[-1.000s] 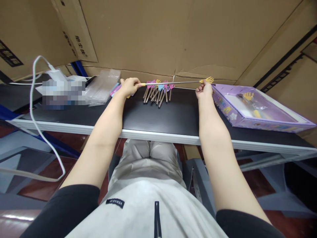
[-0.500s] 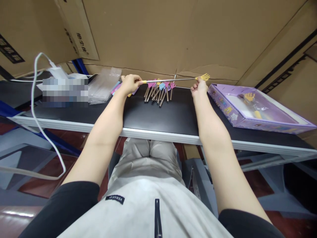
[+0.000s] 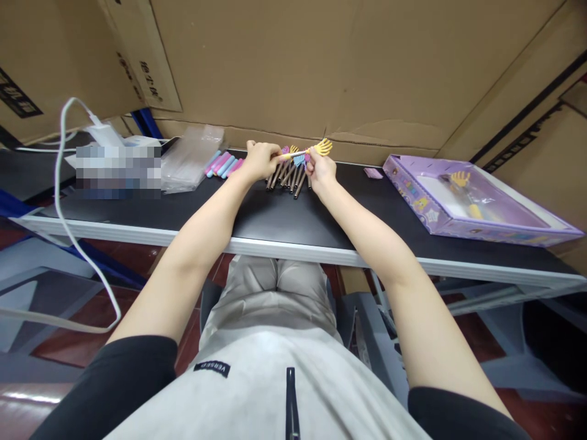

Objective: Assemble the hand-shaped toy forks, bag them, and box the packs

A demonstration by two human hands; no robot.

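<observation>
A yellow telescopic back scratcher (image 3: 323, 147) spans my two hands above the table, its metal rod short between them. My left hand (image 3: 262, 160) is closed around the handle end, which is mostly covered by the fingers. My right hand (image 3: 322, 169) pinches the rod just below the yellow claw head, which points right. Beneath and between the hands lies a pile of back scratcher rods (image 3: 288, 176) with pink, blue, yellow and purple claw heads, partly hidden. Left of my left hand lie several pink, blue and purple handles (image 3: 223, 164) in a row.
Clear plastic bags (image 3: 190, 160) lie left of the handles, near a white cable (image 3: 59, 177). A purple display box (image 3: 486, 229) with a bagged yellow scratcher stands on the right. A small pink packet (image 3: 373, 173) lies beside it. Cardboard (image 3: 275, 67) walls the table's back.
My hands have come closer together, the right hand moving left, and the scratcher's long rod has shortened. The pink packet and more of the handle row now show.
</observation>
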